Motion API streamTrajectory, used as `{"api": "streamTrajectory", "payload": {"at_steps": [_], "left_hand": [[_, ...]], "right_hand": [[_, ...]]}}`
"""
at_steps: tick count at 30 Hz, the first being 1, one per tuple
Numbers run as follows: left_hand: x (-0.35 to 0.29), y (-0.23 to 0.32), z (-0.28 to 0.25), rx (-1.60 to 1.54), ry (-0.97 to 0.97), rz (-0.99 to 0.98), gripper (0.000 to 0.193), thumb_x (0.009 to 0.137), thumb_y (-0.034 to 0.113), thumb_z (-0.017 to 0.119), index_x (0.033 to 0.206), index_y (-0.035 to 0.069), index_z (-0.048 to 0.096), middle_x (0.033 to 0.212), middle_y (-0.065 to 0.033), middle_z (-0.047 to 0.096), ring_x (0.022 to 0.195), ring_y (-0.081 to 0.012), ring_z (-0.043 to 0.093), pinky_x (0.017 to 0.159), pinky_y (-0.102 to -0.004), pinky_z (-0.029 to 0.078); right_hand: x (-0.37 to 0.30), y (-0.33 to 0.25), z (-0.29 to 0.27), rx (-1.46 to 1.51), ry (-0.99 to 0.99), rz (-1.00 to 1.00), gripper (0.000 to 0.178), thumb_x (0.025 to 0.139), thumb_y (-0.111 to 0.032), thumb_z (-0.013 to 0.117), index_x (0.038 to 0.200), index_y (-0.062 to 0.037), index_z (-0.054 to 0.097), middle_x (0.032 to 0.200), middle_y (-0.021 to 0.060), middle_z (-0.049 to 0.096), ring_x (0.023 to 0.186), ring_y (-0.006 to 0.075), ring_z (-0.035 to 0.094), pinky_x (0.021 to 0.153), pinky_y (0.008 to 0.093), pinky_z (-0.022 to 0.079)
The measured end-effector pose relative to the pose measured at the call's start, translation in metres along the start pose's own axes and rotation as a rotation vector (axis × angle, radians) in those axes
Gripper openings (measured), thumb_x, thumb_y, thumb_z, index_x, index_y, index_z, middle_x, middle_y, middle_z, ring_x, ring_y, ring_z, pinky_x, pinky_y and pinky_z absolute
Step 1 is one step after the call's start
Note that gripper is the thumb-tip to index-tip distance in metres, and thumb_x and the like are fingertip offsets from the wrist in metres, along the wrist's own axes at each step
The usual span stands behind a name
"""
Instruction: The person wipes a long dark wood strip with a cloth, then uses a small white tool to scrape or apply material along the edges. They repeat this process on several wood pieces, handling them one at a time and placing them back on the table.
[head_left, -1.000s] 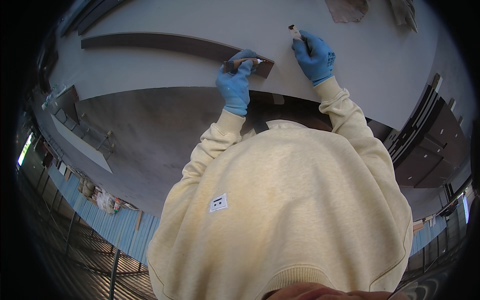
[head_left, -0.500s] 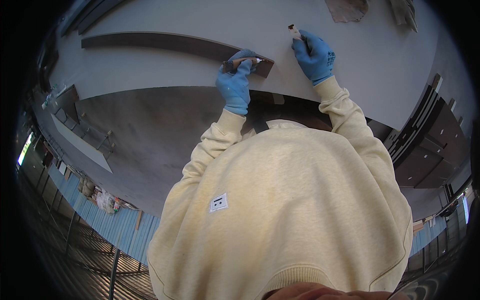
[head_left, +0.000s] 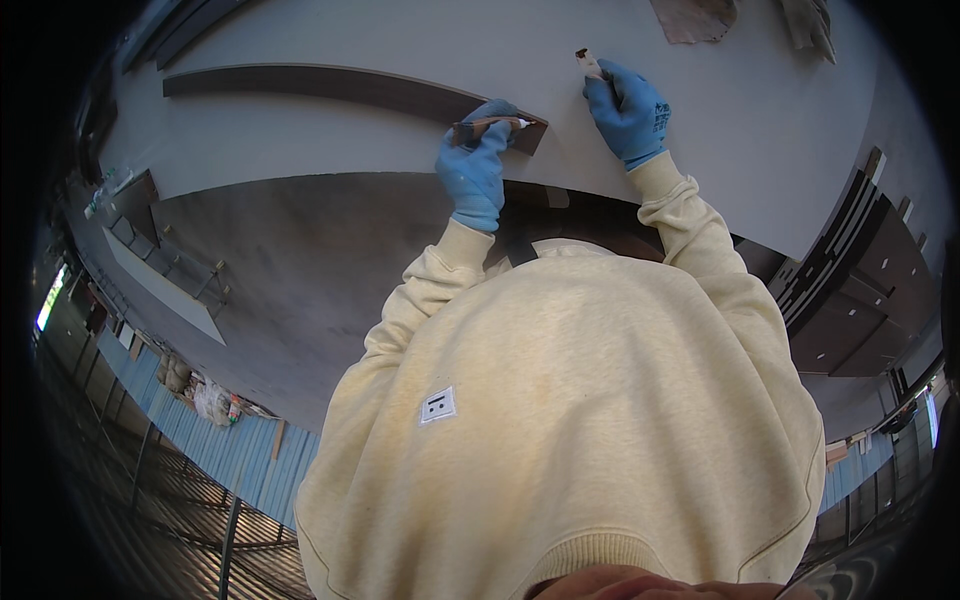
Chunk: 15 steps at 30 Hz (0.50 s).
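Observation:
A long, narrow dark brown board point(head_left: 330, 86) lies on the pale grey tabletop point(head_left: 300, 140). Over its right end is my left hand point(head_left: 472, 178), in a blue glove. Its fingers are closed on a slim brown tube point(head_left: 487, 125) with a white tip that points right, toward the board's end. To the right of the board my right hand point(head_left: 632, 115), gloved too, is closed around a small whitish flat piece point(head_left: 588, 64) with a dark brown smear on its end. Most of that piece is hidden in the fingers.
Brown cloths point(head_left: 697, 18) lie at the table's far right. More dark boards point(head_left: 195, 28) are at the far left. Brown panels point(head_left: 850, 320) are stacked on the right, below the table's edge. A metal-framed rack point(head_left: 165, 270) stands at the left.
My left hand has shifted slightly to the right with the tube, whose tip sits a little closer to the board's right end. The right hand looks unmoved.

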<state>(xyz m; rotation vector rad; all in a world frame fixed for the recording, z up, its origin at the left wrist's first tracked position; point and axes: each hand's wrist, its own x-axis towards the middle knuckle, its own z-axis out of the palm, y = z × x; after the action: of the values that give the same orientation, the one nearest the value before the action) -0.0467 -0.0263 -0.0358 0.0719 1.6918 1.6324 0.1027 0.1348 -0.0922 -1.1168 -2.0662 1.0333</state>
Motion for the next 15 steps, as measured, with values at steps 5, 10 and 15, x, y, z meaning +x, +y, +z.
{"api": "streamTrajectory", "payload": {"at_steps": [5,10,15], "left_hand": [[0.0001,-0.0008,0.0001,-0.013,0.006,0.0,0.022,0.094,0.0,0.076,0.115,-0.006,0.072,0.105,-0.0137,0.077,0.092,-0.0214,0.075,0.089,-0.0329,0.063],[-0.0007,-0.0011,0.0029,-0.024,0.005,0.0,0.023,0.094,-0.001,0.075,0.116,-0.007,0.071,0.106,-0.0151,0.077,0.091,-0.0229,0.075,0.088,-0.0347,0.064],[-0.0012,-0.0044,0.0036,-0.018,0.037,0.012,0.024,0.094,-0.001,0.075,0.117,-0.007,0.071,0.107,-0.0149,0.076,0.092,-0.023,0.075,0.088,-0.0353,0.064]], "right_hand": [[-0.0009,-0.0011,0.0011,-0.004,0.003,-0.003,0.017,0.098,-0.027,0.071,0.103,-0.0112,0.074,0.074,0.0108,0.068,0.064,0.0298,0.066,0.058,0.0401,0.052],[-0.0016,0.0006,-0.0007,-0.012,-0.009,0.011,0.018,0.098,-0.028,0.07,0.104,-0.0111,0.074,0.077,0.0121,0.07,0.067,0.032,0.068,0.059,0.0412,0.053],[-0.002,0.0016,-0.002,-0.017,-0.011,-0.001,0.018,0.098,-0.028,0.071,0.104,-0.0109,0.074,0.076,0.0118,0.069,0.066,0.0314,0.067,0.059,0.0408,0.053]]}}
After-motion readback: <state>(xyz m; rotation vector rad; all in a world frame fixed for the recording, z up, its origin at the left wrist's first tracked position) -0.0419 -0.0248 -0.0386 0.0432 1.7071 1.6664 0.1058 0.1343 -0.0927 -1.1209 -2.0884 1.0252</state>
